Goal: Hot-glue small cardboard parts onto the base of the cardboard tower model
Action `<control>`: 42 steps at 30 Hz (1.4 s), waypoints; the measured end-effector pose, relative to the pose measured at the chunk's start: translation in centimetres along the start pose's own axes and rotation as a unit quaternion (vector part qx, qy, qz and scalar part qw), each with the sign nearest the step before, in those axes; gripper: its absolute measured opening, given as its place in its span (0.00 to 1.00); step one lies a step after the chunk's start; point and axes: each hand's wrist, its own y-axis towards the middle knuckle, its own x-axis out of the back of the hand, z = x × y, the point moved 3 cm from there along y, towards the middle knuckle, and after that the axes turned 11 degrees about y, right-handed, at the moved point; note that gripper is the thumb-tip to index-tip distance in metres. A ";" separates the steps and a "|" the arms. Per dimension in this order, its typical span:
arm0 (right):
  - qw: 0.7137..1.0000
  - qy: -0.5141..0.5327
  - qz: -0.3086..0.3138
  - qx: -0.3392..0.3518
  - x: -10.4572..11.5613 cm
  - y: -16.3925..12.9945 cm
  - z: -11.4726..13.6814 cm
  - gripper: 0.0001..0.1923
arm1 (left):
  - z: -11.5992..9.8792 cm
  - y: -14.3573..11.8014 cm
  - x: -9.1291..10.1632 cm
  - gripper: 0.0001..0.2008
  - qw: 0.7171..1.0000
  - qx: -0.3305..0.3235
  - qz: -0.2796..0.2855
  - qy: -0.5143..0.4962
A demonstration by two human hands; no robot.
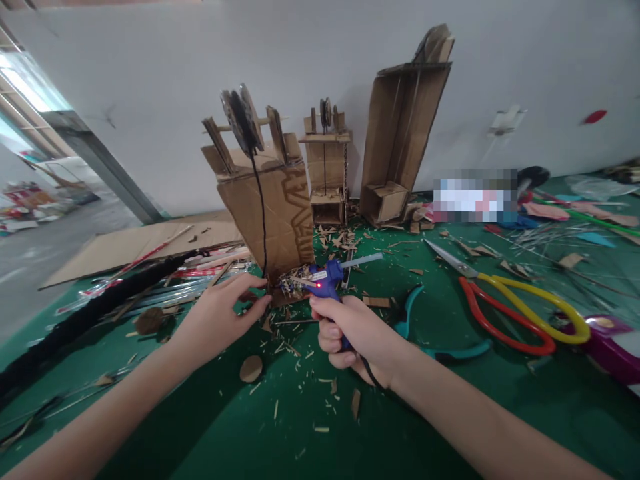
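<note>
My right hand [350, 333] grips a blue hot glue gun [327, 277] with a red light on; its nozzle points left at the foot of a cardboard tower [280, 207]. A glue stick [363, 259] sticks out of the gun's back. My left hand [223, 313] rests at the tower's base, fingertips pinching near a black string [260, 207] that runs down from a dark pulley wheel [243, 120] on top. The tower leans slightly left on the green mat [300, 413].
Two more cardboard models [327, 167] [403, 127] stand behind by the white wall. Red-and-yellow scissors [505, 300] and teal pliers [435, 333] lie to the right. A flat cardboard sheet [145, 243], sticks and a black braided cord [95, 307] lie left. Cardboard scraps litter the mat.
</note>
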 end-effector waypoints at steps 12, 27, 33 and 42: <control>0.971 -0.199 -0.008 0.130 1.1 0.1 0.2 0.12 | 0.4 0.0 0.1 0.16 0.999 0.005 0.031 0.007; 0.796 -0.462 -0.158 0.358 2.5 -6.1 6.1 0.10 | 4.2 0.5 3.5 0.13 0.978 -0.063 0.195 -0.026; 0.813 -0.466 -0.105 0.333 1.1 -5.6 4.4 0.08 | 10.4 -2.4 6.5 0.19 0.980 0.037 0.195 0.033; 0.827 -0.474 -0.011 0.302 -0.1 -5.0 2.9 0.09 | 11.8 -5.7 4.5 0.17 0.983 0.068 0.169 0.034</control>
